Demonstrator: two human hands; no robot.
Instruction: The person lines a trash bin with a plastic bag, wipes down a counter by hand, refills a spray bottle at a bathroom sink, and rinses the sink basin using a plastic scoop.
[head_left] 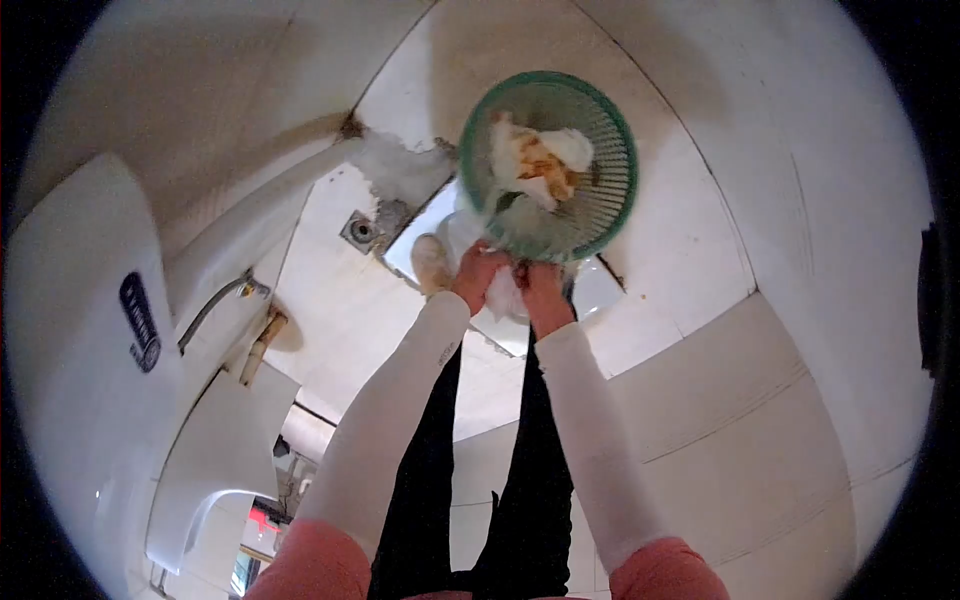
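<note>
A green plastic basket (626, 180) with slatted sides stands tilted ahead of me, crumpled white and brown-stained paper (540, 165) inside it. Thin translucent plastic bag film (505, 292) hangs at its near rim, between my hands. My left hand (480, 272) is closed on this bag, just left of the rim's near edge. Close beside it, my right hand (543, 290) grips the bag below the rim. Some fingertips of both hands are hidden by the bag and the basket.
A beige shoe (431, 263) is on the floor beside my left hand. Further left are a floor drain (360, 230), a metal pipe (215, 305) and white urinals (80, 420). A white fixture (598, 292) lies under the basket. Pale walls (840, 200) rise around.
</note>
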